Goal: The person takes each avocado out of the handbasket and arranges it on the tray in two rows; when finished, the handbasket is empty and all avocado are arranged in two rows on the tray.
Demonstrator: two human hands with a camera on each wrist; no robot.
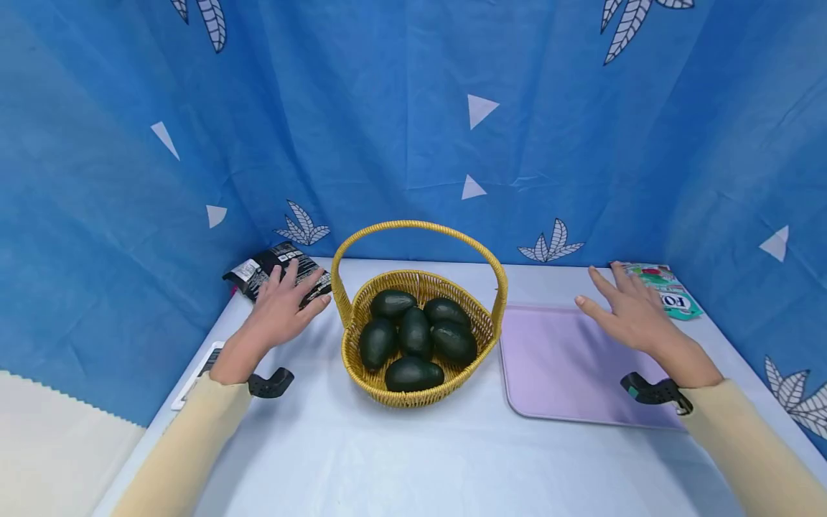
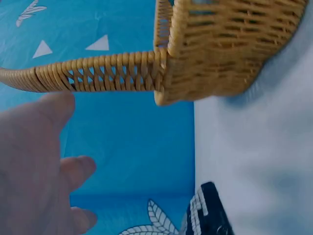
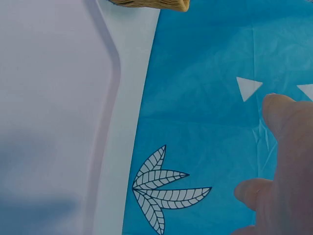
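In the middle of the table stands a yellow wicker basket with a tall arched handle. Several dark green avocados lie inside it. To the basket's left, my left hand hovers with fingers spread and nothing held; its thumb overlaps the handle's side in the left wrist view. My right hand, also spread and holding nothing, hangs above a pale purple tray to the basket's right. Both wrists carry a dark strap-on camera.
Behind the left hand lies a black packet with pale print. A green and red packet sits at the back right corner. A white-edged flat object lies by the left table edge. Blue patterned curtains surround the back and sides.
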